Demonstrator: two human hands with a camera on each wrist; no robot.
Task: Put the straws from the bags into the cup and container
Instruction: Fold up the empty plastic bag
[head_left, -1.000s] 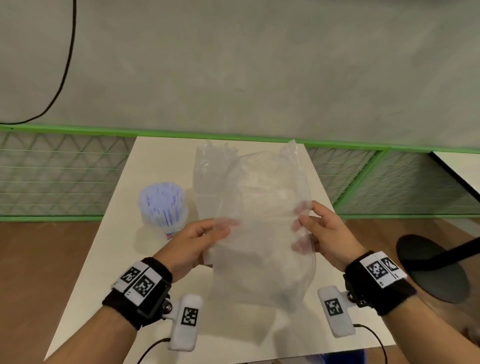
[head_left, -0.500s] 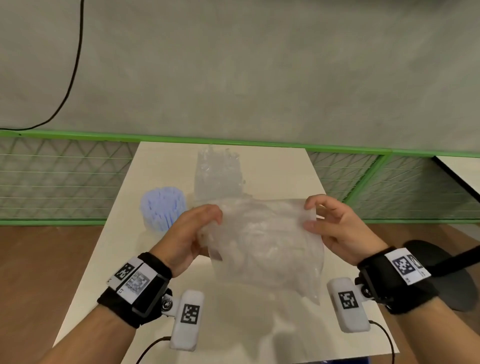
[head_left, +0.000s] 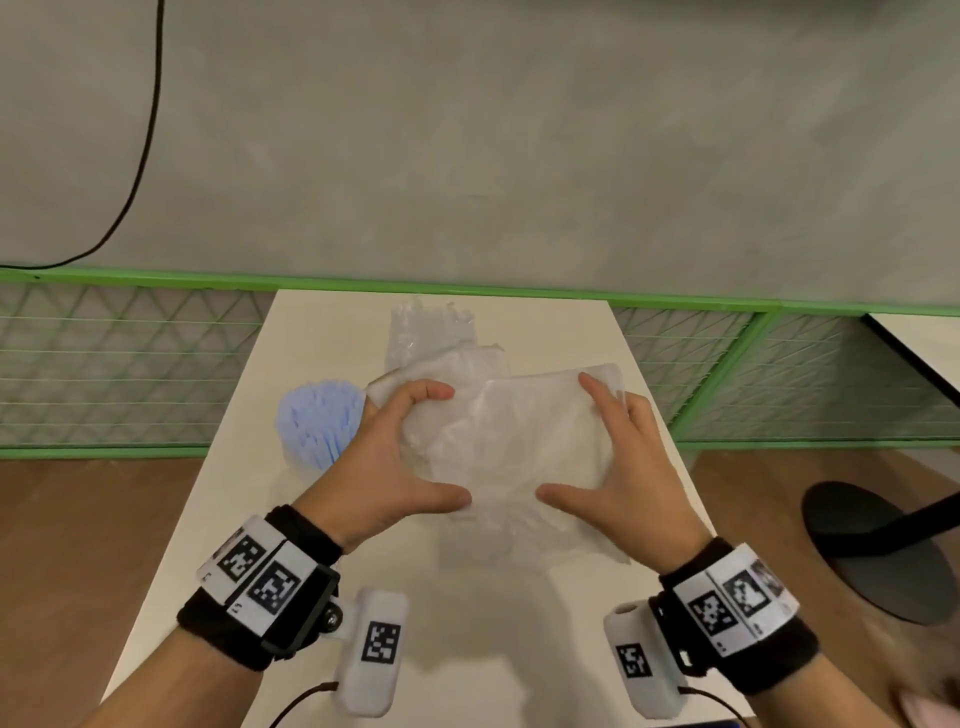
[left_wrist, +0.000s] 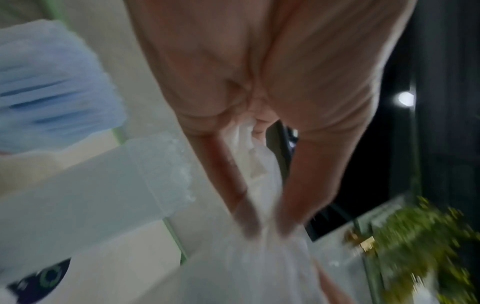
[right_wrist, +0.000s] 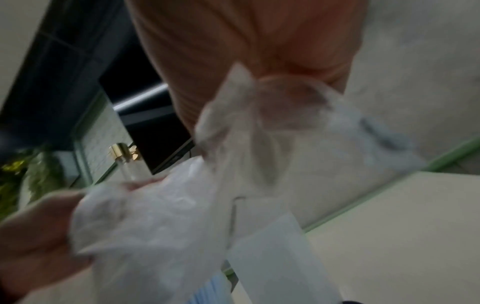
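Observation:
An empty-looking clear plastic bag (head_left: 519, 441) is bunched between both hands above the middle of the table. My left hand (head_left: 452, 444) grips its left side, fingers curled over the top edge and thumb underneath. My right hand (head_left: 563, 434) grips the right side the same way. In the left wrist view my fingers (left_wrist: 246, 216) pinch the film. A cup of pale blue straws (head_left: 319, 421) stands just left of my left hand. Behind the bag, a clear container (head_left: 431, 332) holds transparent straws. The bag (right_wrist: 155, 216) fills the blurred right wrist view.
The cream table (head_left: 322, 519) is narrow, with its left and right edges close to the hands. A green mesh fence (head_left: 130, 364) runs behind it. A black round stool base (head_left: 878, 551) sits on the wooden floor to the right.
The bag was held up and spread wide a second ago. Both hands have lowered it and drawn it into a smaller, folded bundle, hiding part of the container.

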